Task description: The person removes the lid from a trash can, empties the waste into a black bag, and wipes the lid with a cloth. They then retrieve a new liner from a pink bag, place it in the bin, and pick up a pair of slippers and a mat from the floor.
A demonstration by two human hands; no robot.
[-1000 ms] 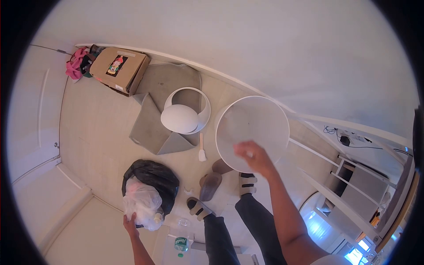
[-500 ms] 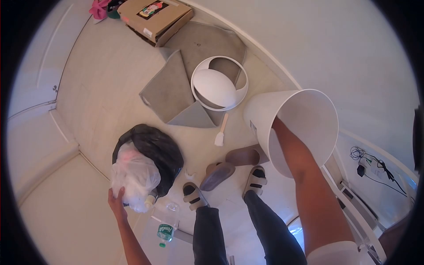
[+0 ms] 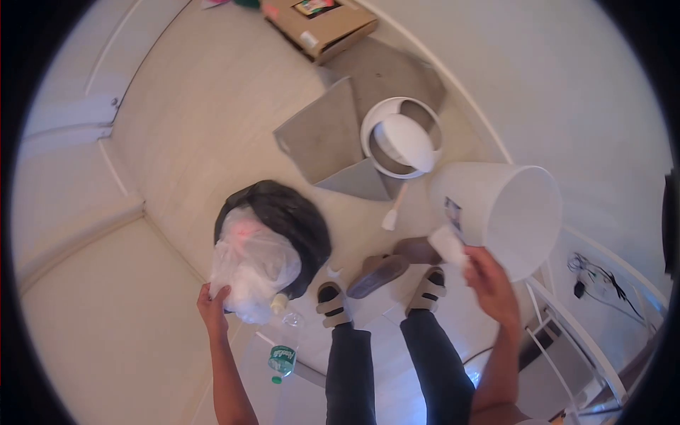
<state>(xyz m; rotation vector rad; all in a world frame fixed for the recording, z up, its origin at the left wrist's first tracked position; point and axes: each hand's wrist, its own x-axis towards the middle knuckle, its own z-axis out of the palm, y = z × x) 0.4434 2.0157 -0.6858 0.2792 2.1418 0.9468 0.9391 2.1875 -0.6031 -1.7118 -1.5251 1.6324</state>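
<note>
My left hand (image 3: 214, 303) pinches the edge of a translucent white plastic bag (image 3: 255, 265), which bulges out of a black bag (image 3: 304, 227) on the floor. In my right hand (image 3: 490, 283) is a small white item (image 3: 450, 246), blurred by motion, held in front of the white bin (image 3: 464, 188). The bin lies on its side with its mouth facing right. Beside the bags lies a clear bottle with a green label (image 3: 282, 360).
A round white lid (image 3: 368, 134) rests on a folded grey mat (image 3: 322, 131). Near it are a white-headed brush (image 3: 390, 218), brown slippers (image 3: 377, 276) and a cardboard box (image 3: 322, 32). Cables (image 3: 602, 273) hang at the right.
My right hand has come out of the bin with the white item. My left hand still grips the bag. The camera view has shifted, and the scene sits further right.
</note>
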